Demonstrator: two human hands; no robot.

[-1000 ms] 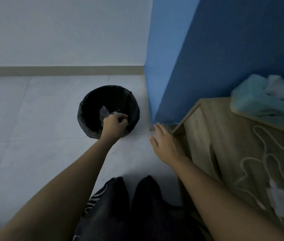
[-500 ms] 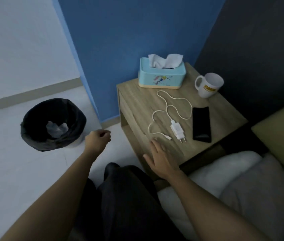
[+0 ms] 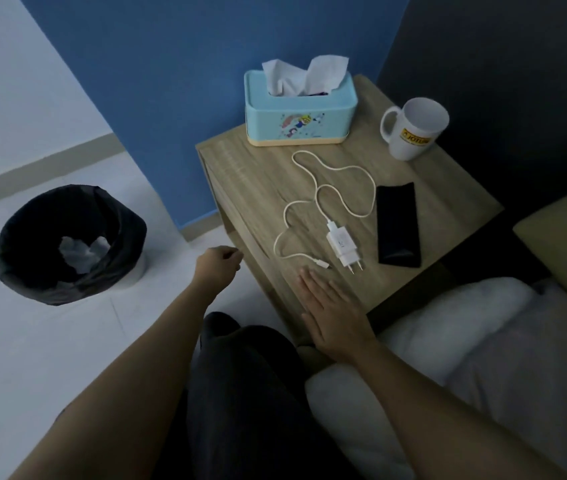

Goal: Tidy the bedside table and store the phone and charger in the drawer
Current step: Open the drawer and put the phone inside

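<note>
A wooden bedside table (image 3: pixel 251 174) stands against the blue wall. On it lie a black phone (image 3: pixel 398 225) and, to its left, a white charger (image 3: pixel 342 242) with its cable looped toward the tissue box. My right hand (image 3: pixel 332 308) rests flat and open on the table's near corner, just below the cable's plug end. My left hand (image 3: pixel 218 266) hovers loosely closed and empty off the table's left side, by the drawer front (image 3: pixel 240 220). The drawer is closed.
A light blue tissue box (image 3: pixel 299 116) sits at the table's back, a white mug (image 3: pixel 413 128) at back right. A black-lined bin (image 3: pixel 67 244) with crumpled tissue stands on the floor to the left. White pillow and bedding lie at lower right.
My left hand dropped tissue into the bin and drew back toward the table. The view swung right onto the table top. My right hand moved onto the table's near corner.
</note>
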